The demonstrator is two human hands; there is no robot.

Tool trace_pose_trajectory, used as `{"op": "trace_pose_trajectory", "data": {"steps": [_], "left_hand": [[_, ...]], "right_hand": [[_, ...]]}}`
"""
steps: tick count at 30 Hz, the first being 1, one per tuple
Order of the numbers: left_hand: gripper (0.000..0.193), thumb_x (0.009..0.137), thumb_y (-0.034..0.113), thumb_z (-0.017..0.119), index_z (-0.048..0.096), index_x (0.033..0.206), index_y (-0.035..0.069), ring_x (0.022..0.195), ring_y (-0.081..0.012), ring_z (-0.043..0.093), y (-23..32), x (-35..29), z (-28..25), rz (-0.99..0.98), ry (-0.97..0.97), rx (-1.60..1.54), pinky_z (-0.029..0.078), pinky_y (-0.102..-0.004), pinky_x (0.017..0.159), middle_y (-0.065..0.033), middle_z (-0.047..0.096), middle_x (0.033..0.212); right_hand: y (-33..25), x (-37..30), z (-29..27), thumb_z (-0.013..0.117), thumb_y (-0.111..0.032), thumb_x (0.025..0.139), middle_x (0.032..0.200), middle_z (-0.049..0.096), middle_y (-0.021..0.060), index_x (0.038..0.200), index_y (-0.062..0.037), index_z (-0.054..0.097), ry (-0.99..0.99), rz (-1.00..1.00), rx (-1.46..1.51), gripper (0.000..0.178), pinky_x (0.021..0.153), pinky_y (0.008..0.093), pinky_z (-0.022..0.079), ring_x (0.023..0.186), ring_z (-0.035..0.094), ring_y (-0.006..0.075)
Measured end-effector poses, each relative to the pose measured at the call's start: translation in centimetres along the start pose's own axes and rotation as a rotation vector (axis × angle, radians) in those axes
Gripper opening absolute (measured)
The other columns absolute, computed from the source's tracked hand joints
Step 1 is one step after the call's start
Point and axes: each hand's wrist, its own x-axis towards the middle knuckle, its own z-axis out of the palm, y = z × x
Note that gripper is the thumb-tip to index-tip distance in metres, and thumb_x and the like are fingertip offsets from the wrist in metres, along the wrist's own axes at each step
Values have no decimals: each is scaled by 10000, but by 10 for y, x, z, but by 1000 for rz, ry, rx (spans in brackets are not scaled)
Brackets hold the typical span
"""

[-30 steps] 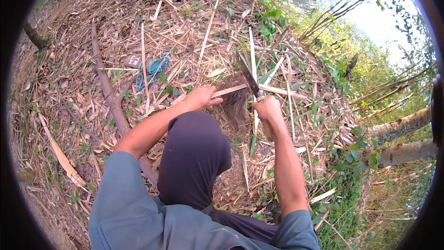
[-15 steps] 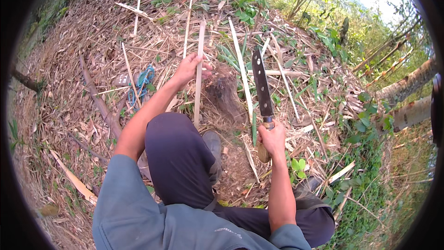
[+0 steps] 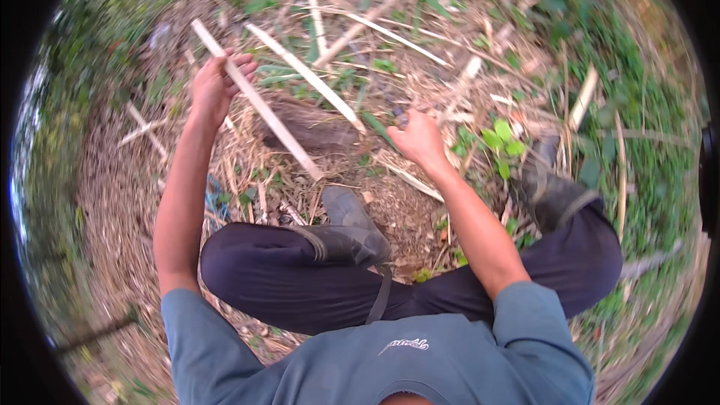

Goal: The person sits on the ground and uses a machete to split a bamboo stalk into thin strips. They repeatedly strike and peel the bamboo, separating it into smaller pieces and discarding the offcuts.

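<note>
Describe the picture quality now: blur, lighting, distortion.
Head view: greenery along the left edge smears into streaks, probably camera motion; head view: the wood strip and shirt look clearer; head view: soft daylight, no hard shadows standing out; head view: a black fisheye border rounds off the corners.

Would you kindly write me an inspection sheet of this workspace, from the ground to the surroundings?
Surface: ground strewn with dry litter and chips.
Things in hand: pale strip, slanting; tool, mostly blurred or hidden.
Clutter: loose strips beyond and around the dark wooden block.
Hands: left hand holds the pale strip, fingers partly spread; right hand is closed on the tool.
Cables: no electrical cable seen; blue cord beside the left forearm.
Surroundings: green plants at right; edges blurred.
</note>
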Motion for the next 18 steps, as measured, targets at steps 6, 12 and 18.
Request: {"op": "trace_pose_trajectory", "data": {"steps": [6,12,18], "left_hand": [[330,1080,146,351,406,1313,-81,932,-307,722,-68,27,116,-242,-298,227,649,-361,807,-273,658,1108],[318,1070,113,377,396,1326,-73,767,-291,724,-157,16,195,-438,-504,357,659,-364,668,-245,670,988],[306,1028,135,461,482,1237,-88,641,-273,721,-224,-9,269,-476,-485,466,617,-343,551,-204,709,867]], "right_hand": [[78,-22,72,686,-281,811,808,701,247,1000,109,629,21,187,-58,436,757,527,577,747,706,415],[103,-30,89,672,-416,934,979,709,189,1081,12,651,394,145,100,453,794,400,558,879,715,329],[60,-68,16,729,-435,900,1026,716,162,1128,-22,632,164,201,148,481,794,426,556,878,709,310]]}}
